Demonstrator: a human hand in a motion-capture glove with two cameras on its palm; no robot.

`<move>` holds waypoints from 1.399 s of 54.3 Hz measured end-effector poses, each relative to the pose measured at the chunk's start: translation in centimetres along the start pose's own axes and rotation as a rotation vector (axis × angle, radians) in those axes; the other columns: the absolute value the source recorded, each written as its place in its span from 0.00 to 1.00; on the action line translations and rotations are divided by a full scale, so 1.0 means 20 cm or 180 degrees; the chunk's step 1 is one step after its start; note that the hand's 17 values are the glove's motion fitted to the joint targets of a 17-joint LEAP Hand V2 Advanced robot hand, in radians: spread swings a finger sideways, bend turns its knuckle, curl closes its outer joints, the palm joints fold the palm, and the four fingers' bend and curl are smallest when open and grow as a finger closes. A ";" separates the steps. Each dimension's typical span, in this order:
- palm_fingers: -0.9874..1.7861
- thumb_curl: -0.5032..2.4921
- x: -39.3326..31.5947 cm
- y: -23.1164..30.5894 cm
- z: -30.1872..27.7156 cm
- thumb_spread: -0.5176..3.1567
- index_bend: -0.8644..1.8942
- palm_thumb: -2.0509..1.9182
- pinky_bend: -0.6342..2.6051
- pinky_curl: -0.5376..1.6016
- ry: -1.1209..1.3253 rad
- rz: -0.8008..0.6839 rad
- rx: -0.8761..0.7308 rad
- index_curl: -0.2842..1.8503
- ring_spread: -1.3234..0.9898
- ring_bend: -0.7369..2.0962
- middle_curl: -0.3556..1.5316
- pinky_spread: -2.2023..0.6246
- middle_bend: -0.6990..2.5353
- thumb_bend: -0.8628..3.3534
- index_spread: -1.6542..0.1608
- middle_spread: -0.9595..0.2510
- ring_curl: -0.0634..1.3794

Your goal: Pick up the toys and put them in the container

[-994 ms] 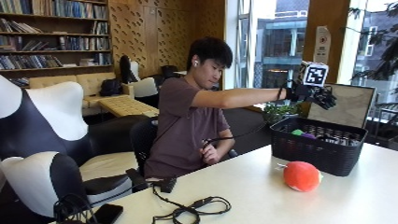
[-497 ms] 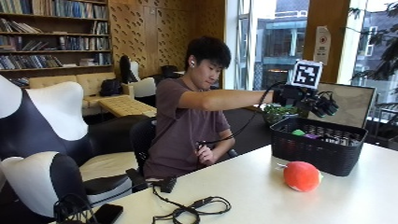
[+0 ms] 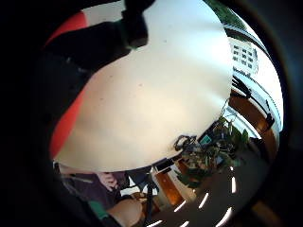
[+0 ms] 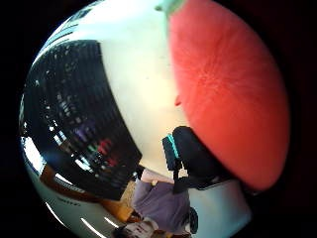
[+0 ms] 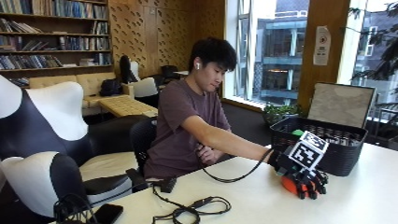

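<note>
While your gloved right hand (image 5: pixel 304 179) curls over it on the white counter (image 5: pixel 249 200), the round red-orange toy (image 5: pixel 290 184) shows a matte, softly dimpled skin. Just beside it stands the black mesh container (image 5: pixel 323 140).

The outside view looks from across the worktop (image 5: pixel 249 200), low and off one corner, facing the seated person with the bookshelves at ten o'clock and the windows at one o'clock. It stands well back, taking in the whole person, the black basket (image 5: pixel 323 140) at three o'clock and the gloved right hand (image 5: pixel 304 179) at four o'clock.

The thumb side palm view sits very close to the red toy (image 4: pixel 228 94), which fills much of it, and looks across the pale worktop to the same basket. The little finger side palm view faces down and outward over the worktop (image 3: pixel 161 94), with the red toy (image 3: pixel 64 127) at its rim. All three share the worktop and the toy.
</note>
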State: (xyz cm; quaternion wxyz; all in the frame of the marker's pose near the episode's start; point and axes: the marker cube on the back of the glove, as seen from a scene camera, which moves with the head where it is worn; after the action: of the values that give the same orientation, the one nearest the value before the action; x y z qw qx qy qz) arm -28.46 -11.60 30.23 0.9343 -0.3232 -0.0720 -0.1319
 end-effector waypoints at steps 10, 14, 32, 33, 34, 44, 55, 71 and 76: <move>0.51 0.30 -0.01 -0.02 0.02 0.52 0.35 0.60 0.52 0.43 0.0113 -0.0161 0.1046 0.21 0.52 0.57 0.34 0.74 0.33 0.23 0.77 0.76 0.33; 0.56 0.32 0.00 -0.02 0.00 0.52 0.36 0.63 0.53 0.43 0.0008 -0.0228 0.1406 0.20 0.48 0.61 0.36 0.72 0.36 0.24 0.77 0.72 0.35; 0.71 0.42 0.05 0.06 -0.32 0.37 0.52 0.69 0.52 0.46 -0.0748 -0.0125 0.1217 0.27 0.40 0.71 0.53 0.67 0.54 0.25 0.69 0.57 0.49; 0.70 0.42 0.04 0.08 -0.35 0.37 0.53 0.69 0.52 0.47 -0.0740 -0.0133 0.1227 0.28 0.40 0.71 0.53 0.66 0.54 0.25 0.69 0.57 0.49; 0.70 0.42 0.02 0.10 -0.38 0.36 0.54 0.69 0.52 0.47 -0.0728 -0.0140 0.1243 0.29 0.40 0.71 0.54 0.66 0.55 0.25 0.68 0.57 0.50; 0.66 0.46 -0.14 0.37 -0.87 0.31 0.59 0.69 0.53 0.49 -0.0558 -0.0301 0.1491 0.34 0.39 0.73 0.59 0.66 0.57 0.24 0.66 0.56 0.53; 0.63 0.49 -0.31 0.55 -1.12 0.28 0.62 0.69 0.56 0.51 -0.0200 -0.0483 0.1688 0.40 0.38 0.75 0.63 0.66 0.59 0.24 0.66 0.56 0.56; 0.59 0.52 -0.74 0.53 -1.14 0.25 0.63 0.69 0.58 0.53 0.0507 -0.0398 0.1657 0.48 0.39 0.77 0.67 0.66 0.60 0.23 0.65 0.56 0.58; 0.58 0.52 -0.81 0.46 -1.10 0.24 0.62 0.69 0.59 0.54 0.0861 0.0089 0.1676 0.50 0.39 0.78 0.68 0.66 0.61 0.23 0.65 0.56 0.58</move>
State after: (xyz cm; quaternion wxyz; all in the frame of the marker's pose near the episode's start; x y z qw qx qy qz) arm -40.15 -15.13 4.15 0.9889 -0.0501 0.0260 -0.1376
